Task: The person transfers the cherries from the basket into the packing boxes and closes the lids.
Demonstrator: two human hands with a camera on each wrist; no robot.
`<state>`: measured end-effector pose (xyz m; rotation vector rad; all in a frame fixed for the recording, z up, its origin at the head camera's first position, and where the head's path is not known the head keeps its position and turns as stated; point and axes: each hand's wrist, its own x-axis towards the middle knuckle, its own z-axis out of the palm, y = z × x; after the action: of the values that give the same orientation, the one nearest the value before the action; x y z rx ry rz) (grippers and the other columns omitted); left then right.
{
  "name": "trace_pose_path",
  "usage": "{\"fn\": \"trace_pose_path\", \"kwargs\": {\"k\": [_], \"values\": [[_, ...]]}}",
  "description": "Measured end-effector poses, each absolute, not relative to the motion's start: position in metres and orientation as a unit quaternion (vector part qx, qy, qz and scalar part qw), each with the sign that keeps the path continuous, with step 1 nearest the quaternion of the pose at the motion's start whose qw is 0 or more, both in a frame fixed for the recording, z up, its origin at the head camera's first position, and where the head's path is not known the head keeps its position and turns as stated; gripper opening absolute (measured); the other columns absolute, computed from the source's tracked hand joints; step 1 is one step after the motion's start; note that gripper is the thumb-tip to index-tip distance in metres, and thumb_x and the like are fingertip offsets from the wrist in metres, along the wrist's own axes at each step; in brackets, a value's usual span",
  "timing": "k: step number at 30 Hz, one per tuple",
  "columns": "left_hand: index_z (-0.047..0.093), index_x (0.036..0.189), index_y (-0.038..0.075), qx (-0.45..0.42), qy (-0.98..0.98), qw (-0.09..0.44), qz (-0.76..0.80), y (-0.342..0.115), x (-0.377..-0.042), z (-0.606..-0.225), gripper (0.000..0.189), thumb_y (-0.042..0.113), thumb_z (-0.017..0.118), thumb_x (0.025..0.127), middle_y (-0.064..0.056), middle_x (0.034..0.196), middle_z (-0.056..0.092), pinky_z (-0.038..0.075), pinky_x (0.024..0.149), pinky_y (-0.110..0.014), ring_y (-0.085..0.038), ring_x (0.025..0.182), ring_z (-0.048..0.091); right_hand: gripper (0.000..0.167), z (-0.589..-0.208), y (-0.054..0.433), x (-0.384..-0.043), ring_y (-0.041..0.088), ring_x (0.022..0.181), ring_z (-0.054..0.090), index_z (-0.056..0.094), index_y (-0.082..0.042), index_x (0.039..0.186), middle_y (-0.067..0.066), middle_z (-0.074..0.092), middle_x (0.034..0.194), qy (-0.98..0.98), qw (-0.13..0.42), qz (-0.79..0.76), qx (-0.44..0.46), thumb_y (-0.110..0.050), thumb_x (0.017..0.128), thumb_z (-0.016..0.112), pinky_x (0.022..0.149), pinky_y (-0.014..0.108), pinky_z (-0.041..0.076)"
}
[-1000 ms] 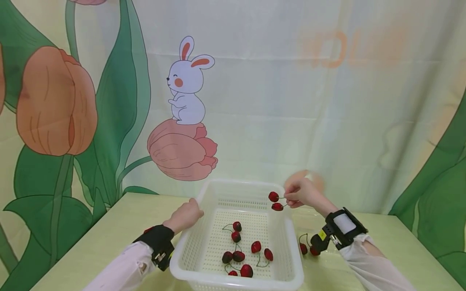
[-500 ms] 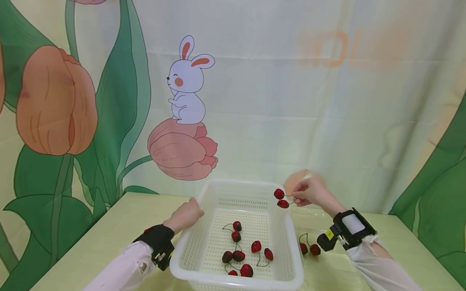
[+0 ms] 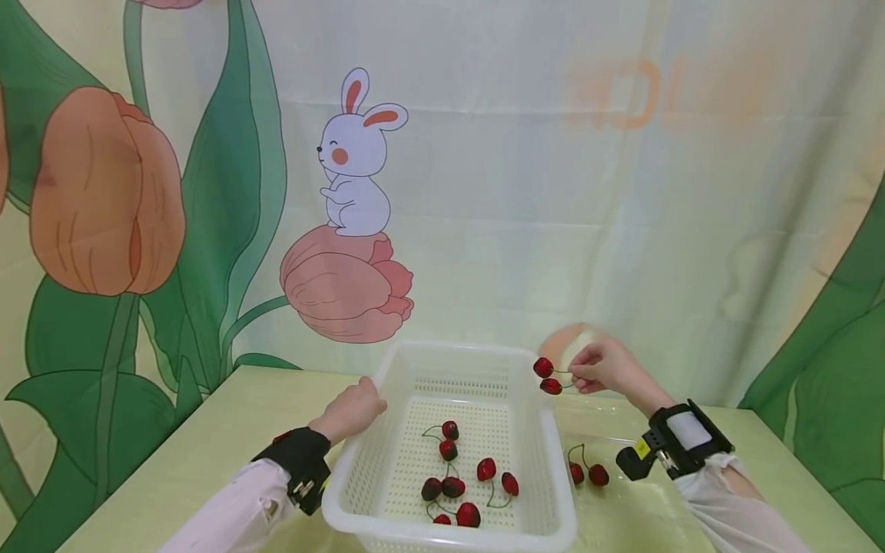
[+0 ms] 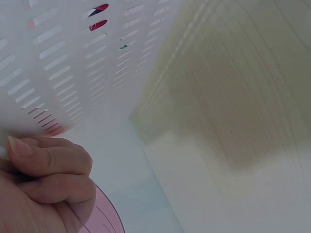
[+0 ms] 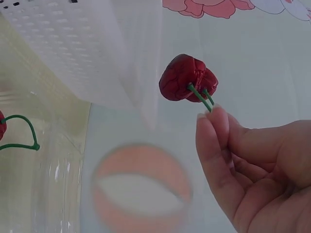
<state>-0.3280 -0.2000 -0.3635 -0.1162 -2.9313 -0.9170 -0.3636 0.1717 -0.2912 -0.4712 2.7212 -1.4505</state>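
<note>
- Red, glossy and up in the air, the held cherry pair (image 3: 549, 386) hung right of centre in the head view, showing against the upper right corner of the basket!
- The right hand (image 3: 608, 369) had it by the green stems, thumb and fingertips pressed together in a neat pinch; in the right wrist view the fruit stood clear of the fingertips, a gap between it and the basket wall.
- Over on the left, the left hand (image 3: 354, 408) gripped the rim of the white plastic basket (image 3: 449, 539), fingers curled and thumb closed down, in the lower left of its own wrist view.
- And what a spread inside the basket, low centre of the frame: one cherry pair at the top (image 3: 449, 449), another just below it (image 3: 452, 487), a third to the right (image 3: 487, 468), and a fourth at the bottom (image 3: 468, 514), partly hidden by the front wall.
- Just right of the basket, one more pair, the tray cherries (image 3: 598, 475), lay with arched stems in a clear plastic tray (image 5: 56, 179).
- Behind it all, a white rabbit (image 3: 356, 184) sat on a pink tulip (image 3: 342, 288), printed upper centre-left on the pale backdrop (image 3: 512, 192).
</note>
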Motion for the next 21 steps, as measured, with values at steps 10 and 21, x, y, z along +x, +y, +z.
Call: {"fn": "trace_pose_path", "kwargs": {"k": [10,21], "values": [[0.037,0.105,-0.013,-0.040,-0.953,0.035,-0.297,-0.200,-0.329,-0.364,0.032,0.011,0.049,0.089,-0.015,0.080,0.048,0.045,0.058,-0.038,-0.024,0.067,0.052,0.011,-0.293,0.188,-0.360,0.019,0.058,0.058,0.054,0.015,0.088,0.013,0.059,0.070,0.860,0.008,-0.489,-0.147,0.006,0.084,0.058,0.059,0.035,0.050],[0.036,0.106,-0.013,-0.040,-0.952,0.036,-0.302,-0.199,-0.328,-0.364,0.033,0.012,0.049,0.089,-0.015,0.080,0.048,0.045,0.058,-0.037,-0.024,0.067,0.052,0.009,-0.297,0.200,-0.358,0.021,0.059,0.058,0.054,0.013,0.089,0.013,0.058,0.071,0.875,0.007,-0.469,-0.116,0.005,0.086,0.056,0.059,0.034,0.050]]}}
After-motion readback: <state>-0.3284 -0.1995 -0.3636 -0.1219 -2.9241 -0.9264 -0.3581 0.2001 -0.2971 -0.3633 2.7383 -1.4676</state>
